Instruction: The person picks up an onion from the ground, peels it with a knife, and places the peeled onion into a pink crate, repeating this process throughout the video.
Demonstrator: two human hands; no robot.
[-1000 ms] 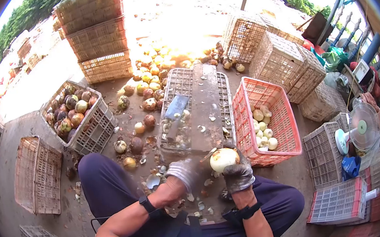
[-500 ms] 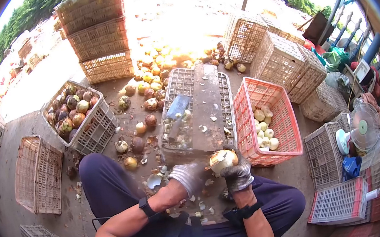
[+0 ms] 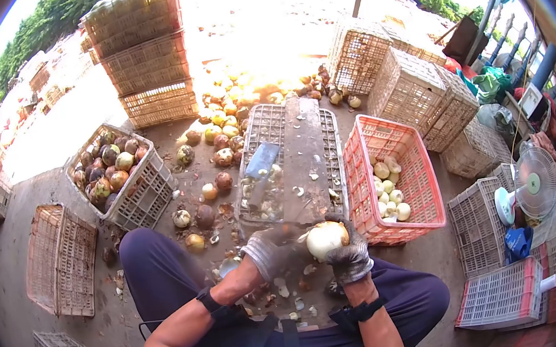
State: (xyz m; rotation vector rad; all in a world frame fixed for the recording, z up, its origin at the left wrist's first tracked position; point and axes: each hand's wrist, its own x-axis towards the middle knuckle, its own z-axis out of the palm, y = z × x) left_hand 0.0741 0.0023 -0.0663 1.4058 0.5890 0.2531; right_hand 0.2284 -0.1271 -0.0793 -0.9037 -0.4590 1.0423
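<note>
My right hand (image 3: 349,256), in a grey work glove, grips a mostly peeled white onion (image 3: 325,240) above my lap. Some brown skin still clings to the onion's upper right side. My left hand (image 3: 270,251), gloved too, is closed just left of the onion; what it holds is dark, blurred and hard to make out. In front of both hands stands a board (image 3: 303,164) across a grey crate, with a flat metal blade (image 3: 262,159) lying at its left. Onion peelings (image 3: 282,287) litter the ground below.
A red crate (image 3: 432,200) with peeled onions stands at the right. Unpeeled onions fill a grey crate (image 3: 147,195) at left, and more onions (image 3: 223,157) lie loose on the ground. Stacked crates (image 3: 149,58) rise behind. A fan (image 3: 534,178) stands far right.
My left hand has moved up and right, to the onion's left side. The onion has turned in my right hand and shows more bare white surface.
</note>
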